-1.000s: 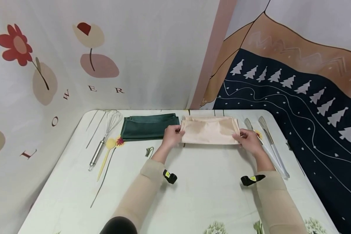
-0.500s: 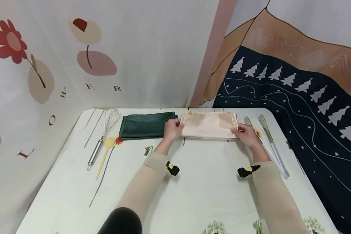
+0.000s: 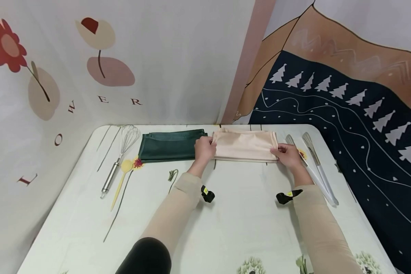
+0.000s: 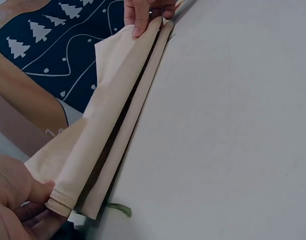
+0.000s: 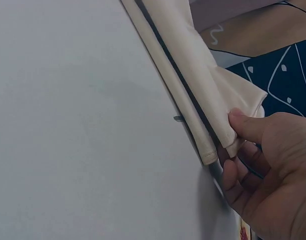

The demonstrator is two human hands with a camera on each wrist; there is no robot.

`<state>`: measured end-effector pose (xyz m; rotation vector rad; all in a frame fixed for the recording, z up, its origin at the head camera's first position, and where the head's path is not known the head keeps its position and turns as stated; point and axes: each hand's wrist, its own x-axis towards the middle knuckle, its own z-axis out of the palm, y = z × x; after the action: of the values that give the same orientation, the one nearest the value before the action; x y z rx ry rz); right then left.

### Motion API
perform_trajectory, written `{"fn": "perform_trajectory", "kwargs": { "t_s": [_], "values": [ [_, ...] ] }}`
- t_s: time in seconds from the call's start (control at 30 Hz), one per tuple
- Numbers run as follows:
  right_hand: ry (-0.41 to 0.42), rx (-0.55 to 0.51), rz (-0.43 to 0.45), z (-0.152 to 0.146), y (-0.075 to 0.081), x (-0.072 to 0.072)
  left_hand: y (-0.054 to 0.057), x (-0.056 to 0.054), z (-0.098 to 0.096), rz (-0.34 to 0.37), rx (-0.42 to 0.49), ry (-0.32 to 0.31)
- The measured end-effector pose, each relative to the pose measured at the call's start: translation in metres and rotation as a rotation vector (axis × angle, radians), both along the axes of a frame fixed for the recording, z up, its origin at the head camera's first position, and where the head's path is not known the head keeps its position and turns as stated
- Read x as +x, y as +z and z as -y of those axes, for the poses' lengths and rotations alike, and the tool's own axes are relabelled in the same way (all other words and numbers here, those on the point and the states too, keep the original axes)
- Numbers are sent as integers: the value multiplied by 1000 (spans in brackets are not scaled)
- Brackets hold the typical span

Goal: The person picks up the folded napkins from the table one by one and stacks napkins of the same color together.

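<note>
A folded cream cloth (image 3: 245, 145) lies near the back edge of the table. My left hand (image 3: 204, 148) pinches its left end, beside the folded dark green cloth (image 3: 171, 146). On the opposite end, my right hand (image 3: 289, 155) pinches the cloth between thumb and fingers. Seen from the left wrist, the upper layers of the cream cloth (image 4: 100, 125) are lifted a little off a lower fold, with a dark gap between. In the right wrist view, the thumb presses on the top layer of the cream cloth (image 5: 185, 55) near its corner.
A whisk (image 3: 118, 158) and a yellow spoon (image 3: 121, 182) lie at the left of the white-covered table (image 3: 239, 220). Two long utensils with pale handles (image 3: 323, 180) lie right of my right hand. Printed curtains (image 3: 171, 64) hang close behind the table.
Both hands have moved the cream cloth slightly toward the back edge, covering fork-like tips seen earlier behind it. The head view has shifted a little. Both hands keep their hold.
</note>
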<state>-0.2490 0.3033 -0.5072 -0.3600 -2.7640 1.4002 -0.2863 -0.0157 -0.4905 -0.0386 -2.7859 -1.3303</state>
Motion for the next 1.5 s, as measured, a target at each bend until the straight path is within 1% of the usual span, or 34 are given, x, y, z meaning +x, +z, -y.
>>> {"fn": "perform_trajectory", "kwargs": {
  "t_s": [0.13,0.3,0.37,0.5,0.63,0.8,0.87,1.0,1.13,1.23,1.5],
  "values": [
    [-5,35,-14,0,-2,1,-2,0,-3,2,-18,-2],
    [-22,100,-40,2,-4,2,-2,2,-3,38,-30,-3],
    [-27,127,-52,3,-5,4,-2,3,-2,37,-33,-2],
    [-51,165,-70,7,-3,9,0,6,4,-4,-20,-9],
    [-79,182,-99,10,4,16,0,8,12,-43,26,-44],
    [-58,148,-178,15,13,23,-4,11,24,-68,95,-79],
    [-41,120,-198,16,15,26,-5,12,27,-78,102,-95],
    [-12,87,-218,19,18,31,-5,18,35,-99,82,-119],
    [7,82,-243,24,19,35,-2,25,43,-119,52,-123],
    [24,66,-250,28,18,38,0,31,50,-127,28,-131],
    [50,-42,-197,41,18,51,-4,53,73,-109,-23,-157]
  ]
}}
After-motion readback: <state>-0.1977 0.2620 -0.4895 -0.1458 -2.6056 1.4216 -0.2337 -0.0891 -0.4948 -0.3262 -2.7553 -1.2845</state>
